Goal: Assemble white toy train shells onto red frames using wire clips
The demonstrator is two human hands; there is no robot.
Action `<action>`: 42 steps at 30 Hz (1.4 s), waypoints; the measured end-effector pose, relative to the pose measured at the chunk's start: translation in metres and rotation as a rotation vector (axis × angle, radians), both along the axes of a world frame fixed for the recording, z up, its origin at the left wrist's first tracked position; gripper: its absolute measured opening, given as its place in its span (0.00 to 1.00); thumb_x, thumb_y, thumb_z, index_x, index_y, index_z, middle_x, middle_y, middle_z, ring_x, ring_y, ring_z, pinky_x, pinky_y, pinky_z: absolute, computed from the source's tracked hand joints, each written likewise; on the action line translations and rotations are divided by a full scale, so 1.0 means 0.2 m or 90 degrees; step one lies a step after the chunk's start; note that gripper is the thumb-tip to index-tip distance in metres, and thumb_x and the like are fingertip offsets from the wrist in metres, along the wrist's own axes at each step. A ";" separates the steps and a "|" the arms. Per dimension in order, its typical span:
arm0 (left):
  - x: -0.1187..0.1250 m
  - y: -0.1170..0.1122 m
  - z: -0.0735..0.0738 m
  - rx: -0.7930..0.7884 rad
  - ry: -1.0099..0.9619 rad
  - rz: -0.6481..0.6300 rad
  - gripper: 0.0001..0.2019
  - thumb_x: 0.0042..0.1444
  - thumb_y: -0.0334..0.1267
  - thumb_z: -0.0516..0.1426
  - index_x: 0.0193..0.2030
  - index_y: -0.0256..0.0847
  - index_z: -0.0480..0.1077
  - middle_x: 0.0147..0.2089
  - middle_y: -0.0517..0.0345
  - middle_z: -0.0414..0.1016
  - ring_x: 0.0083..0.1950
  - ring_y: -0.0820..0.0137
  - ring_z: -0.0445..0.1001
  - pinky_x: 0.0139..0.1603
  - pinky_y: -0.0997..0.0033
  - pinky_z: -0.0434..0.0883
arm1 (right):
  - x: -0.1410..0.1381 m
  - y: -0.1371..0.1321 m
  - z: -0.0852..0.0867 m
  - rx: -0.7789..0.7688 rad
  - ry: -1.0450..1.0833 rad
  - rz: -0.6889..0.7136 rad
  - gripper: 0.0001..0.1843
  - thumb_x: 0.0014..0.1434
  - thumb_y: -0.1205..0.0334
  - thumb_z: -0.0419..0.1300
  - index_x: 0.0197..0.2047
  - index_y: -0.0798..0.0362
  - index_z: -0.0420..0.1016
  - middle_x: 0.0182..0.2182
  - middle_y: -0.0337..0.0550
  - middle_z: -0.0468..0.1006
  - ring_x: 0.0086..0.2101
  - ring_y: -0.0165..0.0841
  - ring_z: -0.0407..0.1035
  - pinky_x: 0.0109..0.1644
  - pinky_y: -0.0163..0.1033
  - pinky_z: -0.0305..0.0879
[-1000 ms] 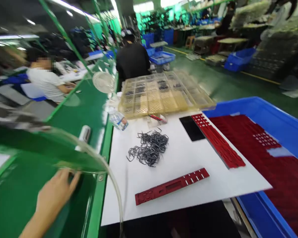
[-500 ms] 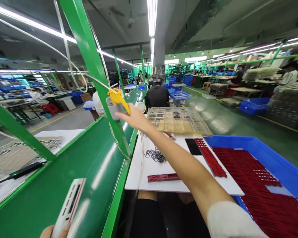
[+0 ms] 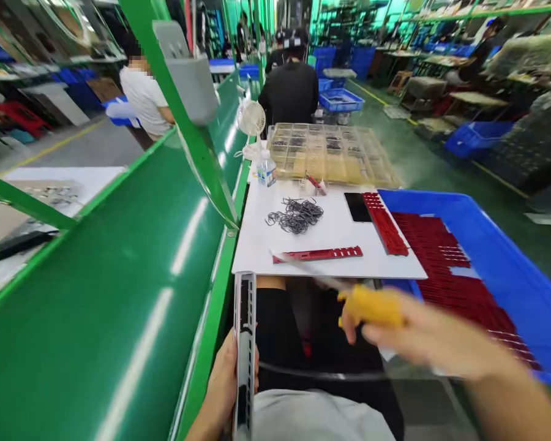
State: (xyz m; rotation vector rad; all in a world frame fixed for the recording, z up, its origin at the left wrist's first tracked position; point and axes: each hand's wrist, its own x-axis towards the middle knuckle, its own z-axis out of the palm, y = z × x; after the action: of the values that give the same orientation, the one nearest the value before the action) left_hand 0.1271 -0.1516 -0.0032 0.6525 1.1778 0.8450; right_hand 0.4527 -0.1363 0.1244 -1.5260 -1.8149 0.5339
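Observation:
My left hand (image 3: 223,386) is closed on a long white slotted strip (image 3: 244,349), held upright and edge-on by the green conveyor's edge. My right hand (image 3: 422,340), blurred by motion, grips a yellow air gun (image 3: 371,305) whose thin nozzle points left toward the front of the white board (image 3: 330,260). A clear hose (image 3: 326,372) trails from the gun across my lap. On the board lie a red slotted strip (image 3: 319,253), a heap of dark rubber loops (image 3: 296,215) and a black phone (image 3: 357,207).
A blue bin (image 3: 496,245) of red sheets sits on the right, with a red strip stack (image 3: 386,223) beside it. Behind are clear compartment trays (image 3: 330,150), a bottle (image 3: 266,169) and a small fan (image 3: 251,117). The green conveyor (image 3: 119,288) runs left. A person in black (image 3: 289,89) works ahead.
My right hand has taken the yellow air gun from its holder on the green post and brought it down over my lap. My left hand has turned the white strip edge-on.

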 end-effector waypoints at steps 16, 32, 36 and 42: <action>0.15 0.11 -0.10 0.259 0.191 -0.426 0.30 0.78 0.62 0.51 0.69 0.45 0.80 0.47 0.51 0.85 0.41 0.57 0.77 0.49 0.62 0.75 | -0.20 -0.52 -0.39 -0.724 -0.176 0.134 0.06 0.67 0.58 0.64 0.46 0.49 0.76 0.48 0.49 0.87 0.49 0.50 0.82 0.49 0.44 0.65; 0.09 0.17 -0.14 0.165 0.255 -0.358 0.33 0.76 0.68 0.53 0.65 0.42 0.80 0.33 0.58 0.75 0.34 0.61 0.70 0.36 0.67 0.69 | -0.10 -0.49 -0.41 -0.644 -0.116 0.021 0.03 0.67 0.61 0.62 0.44 0.49 0.76 0.43 0.46 0.86 0.41 0.42 0.79 0.42 0.42 0.57; 0.09 0.17 -0.14 0.167 0.248 -0.379 0.34 0.76 0.69 0.51 0.65 0.40 0.79 0.32 0.59 0.72 0.34 0.61 0.70 0.36 0.66 0.69 | -0.05 -0.46 -0.38 -0.653 -0.112 0.045 0.02 0.68 0.61 0.61 0.41 0.48 0.71 0.40 0.44 0.84 0.40 0.42 0.78 0.41 0.42 0.54; 0.08 0.17 -0.16 0.194 0.233 -0.381 0.33 0.78 0.66 0.50 0.65 0.41 0.79 0.32 0.59 0.72 0.31 0.64 0.66 0.32 0.68 0.64 | -0.04 -0.46 -0.40 -0.617 -0.082 -0.003 0.05 0.72 0.61 0.56 0.41 0.47 0.70 0.42 0.46 0.85 0.43 0.42 0.78 0.44 0.43 0.61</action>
State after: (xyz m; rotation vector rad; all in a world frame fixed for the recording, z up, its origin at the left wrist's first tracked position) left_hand 0.1438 -0.1180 -0.0353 1.3744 1.0877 0.3992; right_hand 0.4440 -0.2283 0.0440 -2.2001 -1.7139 1.4871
